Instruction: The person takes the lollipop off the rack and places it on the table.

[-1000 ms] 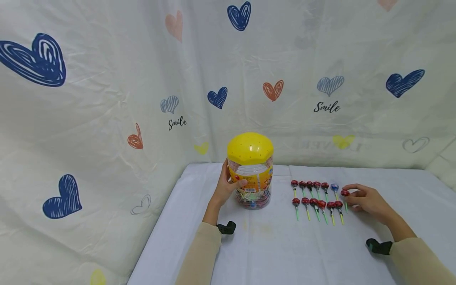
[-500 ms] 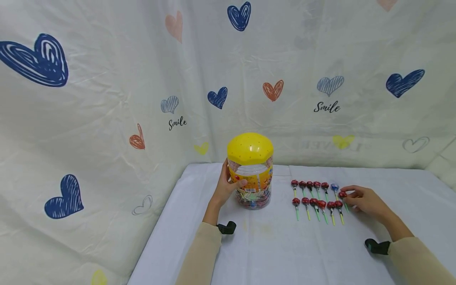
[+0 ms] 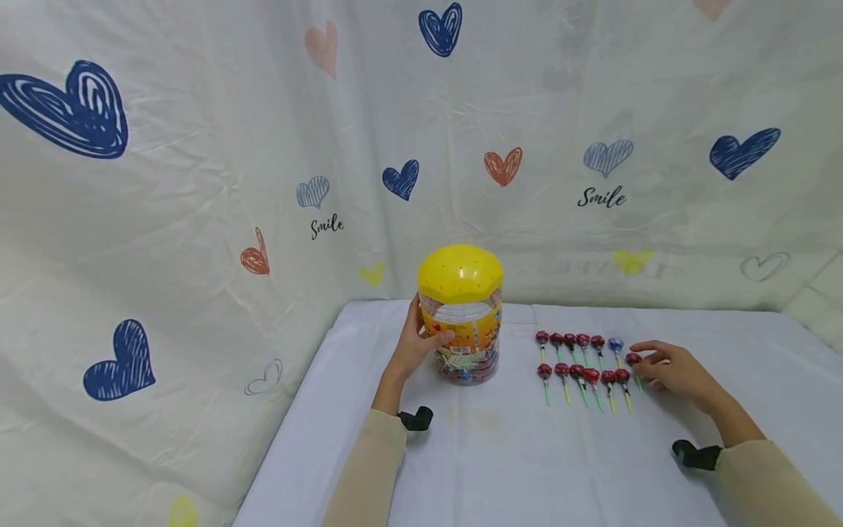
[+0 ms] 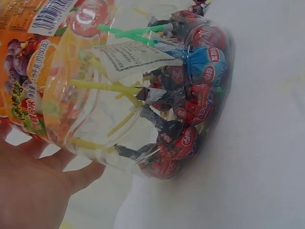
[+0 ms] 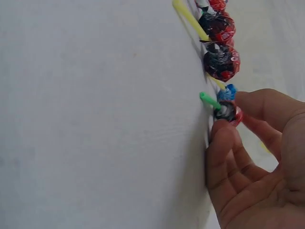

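Observation:
My left hand grips the side of a clear plastic jar that stands upright under a yellow lid. In the left wrist view, lollipops in red and blue wrappers fill the jar's bottom, and the fingers curve behind the orange label. My right hand has thumb and fingertips around a red-wrapped lollipop with a green stick, low over the cloth. It lies at the right end of the back row, beside a blue lollipop.
Two rows of lollipops lie right of the jar, sticks toward me; a front-row red lollipop is near my right fingers. A white cloth covers the table. Behind hangs a white curtain printed with hearts.
My right hand has shifted slightly left with the red lollipop, closer to the blue one, and then stayed there. My left hand and the jar have not moved.

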Motion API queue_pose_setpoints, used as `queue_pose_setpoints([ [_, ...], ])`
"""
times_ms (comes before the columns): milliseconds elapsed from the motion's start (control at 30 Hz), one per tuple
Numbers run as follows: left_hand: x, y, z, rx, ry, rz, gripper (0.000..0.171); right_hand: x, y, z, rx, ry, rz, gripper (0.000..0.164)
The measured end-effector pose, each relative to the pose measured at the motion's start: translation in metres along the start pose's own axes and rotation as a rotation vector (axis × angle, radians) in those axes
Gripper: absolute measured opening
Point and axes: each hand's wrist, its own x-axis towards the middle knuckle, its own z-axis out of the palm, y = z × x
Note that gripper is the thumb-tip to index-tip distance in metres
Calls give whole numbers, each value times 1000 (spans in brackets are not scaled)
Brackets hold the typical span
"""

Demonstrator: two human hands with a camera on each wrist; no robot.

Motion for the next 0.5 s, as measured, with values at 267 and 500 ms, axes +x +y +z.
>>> queue_pose_setpoints([
  [267,-7,2,-14,212,23,-102,104,-7,-20,-11,-53,-23,-27,55],
  [500,-24,12,-33,480,-26,-175,116,-25,-49,-21,-101,-91,-118,49],
])
